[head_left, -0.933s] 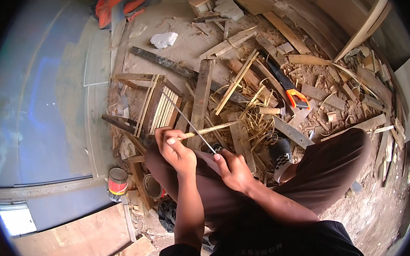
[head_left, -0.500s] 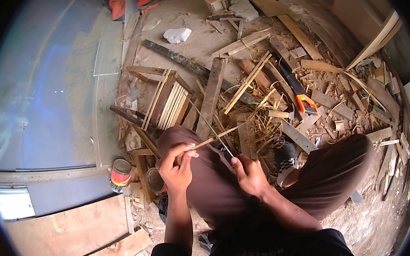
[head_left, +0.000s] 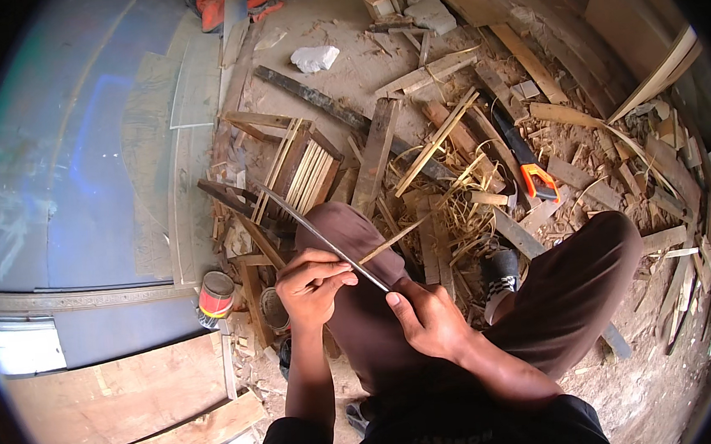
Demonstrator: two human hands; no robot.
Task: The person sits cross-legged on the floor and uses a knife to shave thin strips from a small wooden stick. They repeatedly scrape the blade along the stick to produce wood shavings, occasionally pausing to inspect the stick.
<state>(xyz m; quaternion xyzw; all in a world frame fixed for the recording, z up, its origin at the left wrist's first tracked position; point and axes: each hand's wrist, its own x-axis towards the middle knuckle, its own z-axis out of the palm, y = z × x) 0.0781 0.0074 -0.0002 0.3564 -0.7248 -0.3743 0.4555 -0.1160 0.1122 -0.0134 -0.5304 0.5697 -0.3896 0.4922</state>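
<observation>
Left grip (head_left: pixel 311 287): fingers together, pinching the near end of a thin wooden strip (head_left: pixel 395 239); the strip slants away, up and to the right. Right grip (head_left: pixel 432 316): clamped on the lower end of a long metal blade (head_left: pixel 324 237), handle hidden in the fist. Blade crosses the strip just past the left fingertips; whether its edge bites cannot be told.

Beneath both grips: one brown-trousered knee (head_left: pixel 344 231). Left of the left grip: one red-banded can (head_left: pixel 216 294), a second can (head_left: pixel 272 309) nearer. Beyond the strip's far end: one heap of pale shavings (head_left: pixel 444 216). Beyond the left grip: one wooden frame (head_left: pixel 289 175), holding a row of pale slats (head_left: pixel 311 180) side by side. Farther, ahead of the right grip: a pair of narrow strips (head_left: pixel 437 144); to their right, one handsaw (head_left: pixel 540 183), orange handle, lying idle. Farthest: one white lump (head_left: pixel 315 58) on the floor.

Condition, as judged: much paring seems done, going by the shavings; slats stand in the frame. The held strip, apart from the frame, appears unfinished. Remaining count: cannot be told.
</observation>
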